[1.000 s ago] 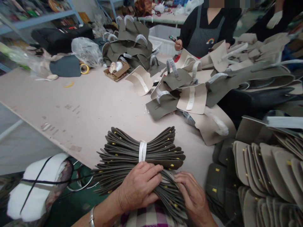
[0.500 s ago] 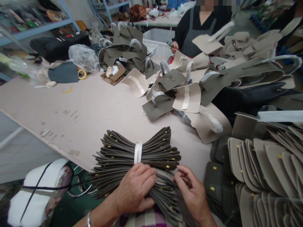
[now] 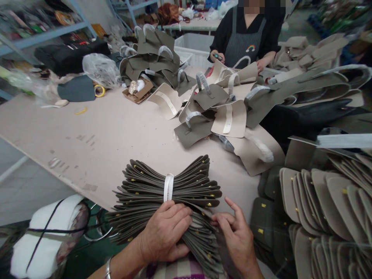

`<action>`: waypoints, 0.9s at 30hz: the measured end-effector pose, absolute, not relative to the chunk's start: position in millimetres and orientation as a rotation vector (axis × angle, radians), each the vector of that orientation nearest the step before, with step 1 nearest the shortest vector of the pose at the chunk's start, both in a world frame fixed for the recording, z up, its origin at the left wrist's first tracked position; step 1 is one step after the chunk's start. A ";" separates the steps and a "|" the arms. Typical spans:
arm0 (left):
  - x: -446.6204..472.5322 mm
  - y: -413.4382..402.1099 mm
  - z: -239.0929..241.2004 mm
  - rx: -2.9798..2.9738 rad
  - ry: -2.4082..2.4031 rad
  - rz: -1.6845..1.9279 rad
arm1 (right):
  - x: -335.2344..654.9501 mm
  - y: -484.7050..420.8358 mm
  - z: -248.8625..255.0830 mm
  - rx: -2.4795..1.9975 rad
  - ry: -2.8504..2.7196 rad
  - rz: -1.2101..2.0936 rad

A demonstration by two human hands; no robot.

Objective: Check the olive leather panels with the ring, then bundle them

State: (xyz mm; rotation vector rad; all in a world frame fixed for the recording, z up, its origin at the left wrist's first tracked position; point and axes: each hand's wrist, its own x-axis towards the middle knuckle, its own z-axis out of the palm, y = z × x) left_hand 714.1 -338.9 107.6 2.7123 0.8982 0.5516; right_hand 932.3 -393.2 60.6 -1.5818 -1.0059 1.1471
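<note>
A bundle of dark grey-brown leather-like pieces (image 3: 171,190) with yellow metal fittings lies at the table's near edge. A white band (image 3: 168,186) is wrapped around its middle, and the ends fan out on both sides. My left hand (image 3: 168,232) presses over the near half of the bundle, fingers curled onto it beside the band. At the bundle's right end my right hand (image 3: 232,232) pinches the tip of one leather piece (image 3: 207,212) between thumb and finger, one other finger raised. The fingertips partly cover that tip.
Bag panels with wrapped handles (image 3: 212,97) lie heaped across the table. Stacks of similar pieces (image 3: 325,201) stand at my right. Across the table a person in a striped apron (image 3: 245,44) handles a panel. A strapped white bundle (image 3: 46,232) sits at lower left.
My right hand has shifted down slightly along the bundle's end, and one finger has lifted. The left hand keeps its place. Across the table, the person has lowered a pale handled panel.
</note>
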 end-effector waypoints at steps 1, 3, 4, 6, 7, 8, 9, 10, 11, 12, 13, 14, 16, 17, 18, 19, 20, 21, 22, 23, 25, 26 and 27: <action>714.2 -338.9 107.7 2.713 0.900 0.551 | 931.1 -391.4 60.0 -1.583 -0.999 1.155; 714.6 -339.2 108.0 2.703 0.905 0.563 | 930.2 -388.4 60.6 -1.582 -1.030 1.146; 714.7 -339.4 108.2 2.694 0.907 0.574 | 930.7 -387.5 61.9 -1.579 -1.074 1.119; 714.7 -339.8 109.4 2.687 0.907 0.605 | 933.6 -387.3 65.9 -1.550 -1.218 1.034; 714.5 -339.8 110.5 2.692 0.914 0.616 | 935.8 -387.8 68.4 -1.512 -1.312 0.990; 714.2 -339.7 112.0 2.703 0.931 0.631 | 938.2 -388.7 70.8 -1.463 -1.401 0.951; 713.9 -339.4 113.9 2.720 0.951 0.641 | 940.6 -389.7 73.0 -1.410 -1.474 0.922; 713.7 -338.9 115.8 2.740 0.970 0.644 | 942.8 -390.7 74.8 -1.365 -1.526 0.901; 713.6 -338.2 117.6 2.759 0.980 0.632 | 944.6 -391.6 76.1 -1.335 -1.559 0.886; 713.6 -337.5 119.1 2.774 0.974 0.609 | 945.8 -392.3 76.6 -1.316 -1.577 0.884; 713.8 -336.8 119.9 2.780 0.956 0.585 | 946.4 -392.7 76.5 -1.309 -1.578 0.902; 714.2 -336.3 120.2 2.775 0.934 0.557 | 946.2 -392.7 75.7 -1.315 -1.559 0.942; 715.1 -335.9 118.7 2.736 0.905 0.548 | 944.0 -391.2 72.4 -1.381 -1.430 1.047; 715.6 -336.2 117.4 2.710 0.903 0.562 | 942.3 -389.7 70.1 -1.432 -1.332 1.095; 715.9 -336.7 115.9 2.686 0.905 0.582 | 940.3 -387.9 67.6 -1.485 -1.233 1.130; 716.1 -337.2 114.6 2.667 0.906 0.597 | 938.4 -385.9 65.0 -1.530 -1.150 1.146; 716.2 -337.8 113.5 2.656 0.903 0.606 | 936.7 -383.9 62.5 -1.559 -1.099 1.155; 716.2 -338.4 112.8 2.651 0.901 0.612 | 935.3 -382.2 60.2 -1.575 -1.084 1.154; 716.0 -338.7 112.4 2.652 0.895 0.613 | 934.1 -381.0 58.3 -1.584 -1.100 1.149; 715.9 -339.0 112.3 2.656 0.888 0.615 | 933.1 -380.3 56.8 -1.593 -1.127 1.129; 715.4 -338.9 112.5 2.664 0.877 0.612 | 931.8 -380.1 55.5 -1.618 -1.176 1.029; 715.2 -338.7 112.6 2.666 0.873 0.611 | 931.4 -380.2 55.8 -1.621 -1.207 0.953; 715.0 -338.5 112.7 2.668 0.867 0.612 | 931.2 -380.1 56.8 -1.609 -1.252 0.869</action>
